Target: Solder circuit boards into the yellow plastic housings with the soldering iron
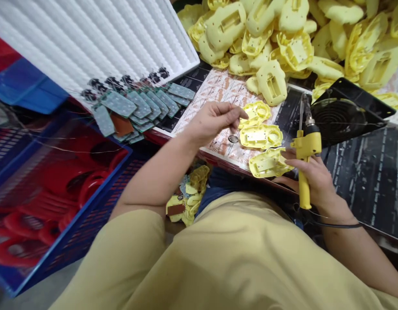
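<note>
Three yellow plastic shells lie in a row, hollow side up: an upper shell [262,111], a middle shell [266,136] and a lower shell [262,164]. My left hand [218,119] is closed in a pinch, fingertips at the left edge of the upper shell; anything between them is hidden. A yellow pistol-shaped soldering gun [307,146] with a thin metal tip is in my right hand [315,176], its handle towards me. Fingers of that hand reach the right end of the lower shell. A small round metal disc [233,139] lies beneath my left hand.
Many yellow shells [226,26] are heaped at the back. Green circuit boards [142,105] with black parts lie beside a white foam sheet [121,34]. A blue crate [57,254] of red plastic parts stands left. A black fan-like part [334,120] sits behind the soldering gun.
</note>
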`<act>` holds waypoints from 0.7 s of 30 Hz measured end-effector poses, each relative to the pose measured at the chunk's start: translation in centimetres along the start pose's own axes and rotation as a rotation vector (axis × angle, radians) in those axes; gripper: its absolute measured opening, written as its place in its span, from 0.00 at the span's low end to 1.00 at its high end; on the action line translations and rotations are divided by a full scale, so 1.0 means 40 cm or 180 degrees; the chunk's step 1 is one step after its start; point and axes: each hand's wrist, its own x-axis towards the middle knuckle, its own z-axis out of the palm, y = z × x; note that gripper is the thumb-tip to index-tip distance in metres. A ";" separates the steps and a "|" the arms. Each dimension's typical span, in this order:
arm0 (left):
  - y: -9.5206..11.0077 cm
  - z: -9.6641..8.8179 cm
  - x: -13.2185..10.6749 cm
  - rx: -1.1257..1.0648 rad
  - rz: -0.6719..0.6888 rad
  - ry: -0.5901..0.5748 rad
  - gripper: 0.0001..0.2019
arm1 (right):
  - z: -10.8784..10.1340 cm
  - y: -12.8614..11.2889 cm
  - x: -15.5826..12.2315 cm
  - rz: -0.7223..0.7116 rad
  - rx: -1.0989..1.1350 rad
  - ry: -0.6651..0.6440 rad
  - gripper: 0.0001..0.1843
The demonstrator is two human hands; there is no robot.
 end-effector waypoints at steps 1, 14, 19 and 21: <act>0.017 -0.017 0.005 0.0253 0.0022 -0.0251 0.23 | -0.010 0.010 -0.013 0.0080 0.0046 -0.0089 0.28; -0.009 0.184 -0.012 0.3633 0.0598 -0.1155 0.10 | 0.050 -0.062 -0.011 0.0326 -0.0635 0.0314 0.15; -0.029 0.181 -0.022 0.3556 0.0896 -0.0967 0.10 | -0.052 -0.066 -0.044 0.0293 -0.0360 0.0565 0.16; -0.033 0.186 -0.026 0.3528 0.0873 -0.0941 0.10 | -0.110 -0.066 -0.091 0.0483 -0.0180 0.0316 0.19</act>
